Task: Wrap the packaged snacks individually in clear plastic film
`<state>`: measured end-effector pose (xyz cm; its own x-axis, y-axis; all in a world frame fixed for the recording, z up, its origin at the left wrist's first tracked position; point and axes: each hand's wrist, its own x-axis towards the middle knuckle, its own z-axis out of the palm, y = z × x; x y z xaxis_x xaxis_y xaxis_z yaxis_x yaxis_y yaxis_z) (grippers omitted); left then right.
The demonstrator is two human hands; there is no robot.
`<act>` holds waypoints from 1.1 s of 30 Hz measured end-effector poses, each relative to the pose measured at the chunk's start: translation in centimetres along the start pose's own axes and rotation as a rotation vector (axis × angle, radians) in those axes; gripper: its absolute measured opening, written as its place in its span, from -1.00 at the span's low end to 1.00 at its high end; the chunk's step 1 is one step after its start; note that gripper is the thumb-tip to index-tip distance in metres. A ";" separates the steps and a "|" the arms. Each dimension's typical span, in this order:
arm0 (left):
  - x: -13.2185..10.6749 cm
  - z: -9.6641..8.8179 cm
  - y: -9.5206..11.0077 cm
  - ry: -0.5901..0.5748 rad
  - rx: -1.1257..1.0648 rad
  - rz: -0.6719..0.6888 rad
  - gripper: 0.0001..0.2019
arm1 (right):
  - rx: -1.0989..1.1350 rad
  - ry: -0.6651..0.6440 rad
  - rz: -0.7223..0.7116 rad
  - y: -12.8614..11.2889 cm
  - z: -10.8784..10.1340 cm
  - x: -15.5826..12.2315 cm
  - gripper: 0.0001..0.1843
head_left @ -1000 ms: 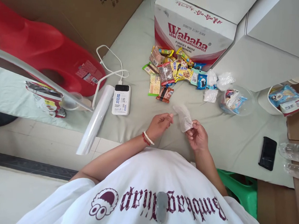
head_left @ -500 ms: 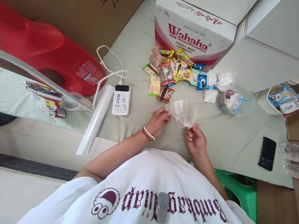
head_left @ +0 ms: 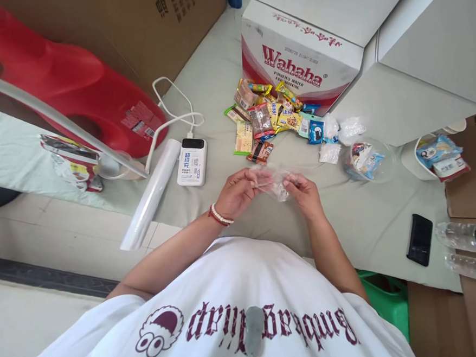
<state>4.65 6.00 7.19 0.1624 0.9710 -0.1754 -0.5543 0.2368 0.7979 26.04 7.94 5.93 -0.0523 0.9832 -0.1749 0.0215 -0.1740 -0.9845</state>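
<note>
A thin clear plastic bag (head_left: pixel 277 190) is stretched between my two hands, just in front of my shirt. My left hand (head_left: pixel 239 191) pinches its left side, with part of the film lying over the fingers. My right hand (head_left: pixel 303 194) grips the crumpled right side between thumb and fingers. Beyond the hands lies a heap of wrapped snacks; the closest is a brown-wrapped snack (head_left: pixel 260 151). Crumpled clear plastic bundles (head_left: pixel 329 153) lie to the right of the heap.
A Wahaha water carton (head_left: pixel 299 63) stands behind the snacks. On the left are a power bank (head_left: pixel 192 163) with a white cable, a plastic film roll (head_left: pixel 151 197) and a red jug (head_left: pixel 65 85). Rightward are a clear tub (head_left: pixel 380 164), a phone (head_left: pixel 420 240) and plastic bottles (head_left: pixel 460 236).
My left hand has shifted left, and my right hand has moved up and inward. The bag is more bunched and now lies partly over my left fingers. The view has shifted slightly.
</note>
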 end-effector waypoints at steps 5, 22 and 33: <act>0.9 -3.0 0.5 0.355 0.097 -0.004 -0.60 | 0.065 0.067 0.048 -0.1 2.5 0.4 -0.81; -0.2 0.1 -2.3 0.149 0.165 -0.225 -0.45 | 0.542 0.164 0.567 0.5 1.8 -0.2 -0.58; 0.3 -0.2 -3.7 0.062 0.197 -0.218 -0.65 | 0.567 -0.152 0.602 1.1 0.2 -0.6 -0.36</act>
<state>6.55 5.44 4.07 0.2066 0.8994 -0.3852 -0.3414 0.4352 0.8331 25.92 7.12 4.96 -0.3272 0.7022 -0.6324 -0.4140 -0.7081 -0.5720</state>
